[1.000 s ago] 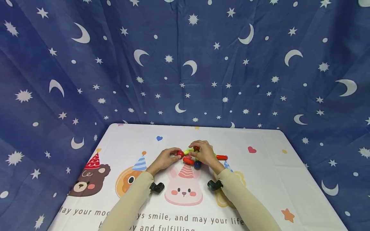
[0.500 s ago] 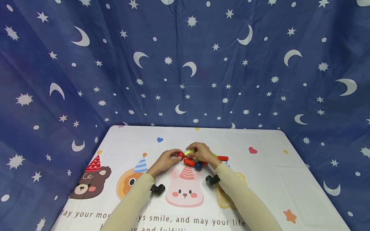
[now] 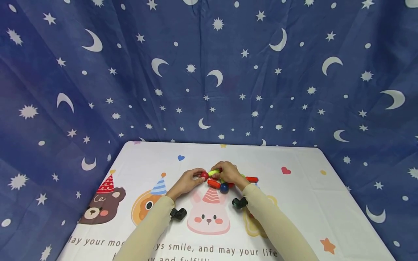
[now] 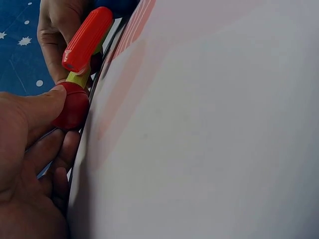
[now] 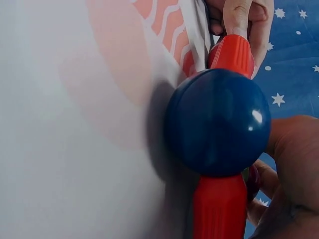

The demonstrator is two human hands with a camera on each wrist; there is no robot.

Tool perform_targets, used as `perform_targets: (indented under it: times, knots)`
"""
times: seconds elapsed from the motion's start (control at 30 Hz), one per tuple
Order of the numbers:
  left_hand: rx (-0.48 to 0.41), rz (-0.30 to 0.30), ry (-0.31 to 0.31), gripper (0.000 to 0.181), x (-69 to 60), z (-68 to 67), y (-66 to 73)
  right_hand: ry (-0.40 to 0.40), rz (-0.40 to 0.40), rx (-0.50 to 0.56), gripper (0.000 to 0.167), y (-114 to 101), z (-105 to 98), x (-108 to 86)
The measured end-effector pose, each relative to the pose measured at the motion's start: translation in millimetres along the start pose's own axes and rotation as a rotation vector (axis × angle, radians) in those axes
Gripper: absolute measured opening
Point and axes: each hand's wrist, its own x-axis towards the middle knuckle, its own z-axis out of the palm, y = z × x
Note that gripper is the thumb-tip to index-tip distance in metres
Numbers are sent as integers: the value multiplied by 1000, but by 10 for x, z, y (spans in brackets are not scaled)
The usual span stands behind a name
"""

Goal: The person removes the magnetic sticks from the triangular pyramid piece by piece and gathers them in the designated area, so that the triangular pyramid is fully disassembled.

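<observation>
My left hand (image 3: 188, 181) pinches a red ball (image 3: 204, 175) between thumb and fingers. A yellow-green rod (image 3: 214, 173) meets this ball on its right side, and my right hand (image 3: 229, 173) grips the rod near its other end. In front of it lie a ribbed red rod (image 3: 213, 184) and a blue ball (image 3: 224, 187). The right wrist view shows the blue ball (image 5: 219, 122) joined to red rods (image 5: 219, 206) on two sides. Partly behind my right fingers there is another dark red ball (image 5: 253, 180). My right hand hides some of the linked pieces.
Another red rod (image 3: 251, 179) sticks out to the right of my right wrist. The white tabletop (image 3: 303, 203) carries printed cartoon animals and lettering. A blue curtain (image 3: 209, 98) with moons and stars stands behind the table and along its sides.
My right hand has shifted slightly left along the yellow-green rod and now covers the dark red ball that showed beside it. The left hand keeps its hold on the red ball.
</observation>
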Motion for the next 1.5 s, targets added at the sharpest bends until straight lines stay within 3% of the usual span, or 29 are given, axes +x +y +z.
perform_targets:
  times: [0.6,0.9,1.1,1.37,1.5]
  knots:
    - [-11,9,19,30,-10,-10,-53,15,37,-1,19,-16,12,10]
    - [-29,23,78,31,1,-106,-31,27,37,-14,21,-28,-18,-8]
    - [-31,-21,137,36,79,-226,-22,26,35,-22,23,-40,-4,-28]
    - [-22,-101,249,38,314,-336,-81,23,52,0,22,-13,-6,-19]
    - [-23,-100,321,39,383,-355,-151,35,50,-10,22,-14,10,-15]
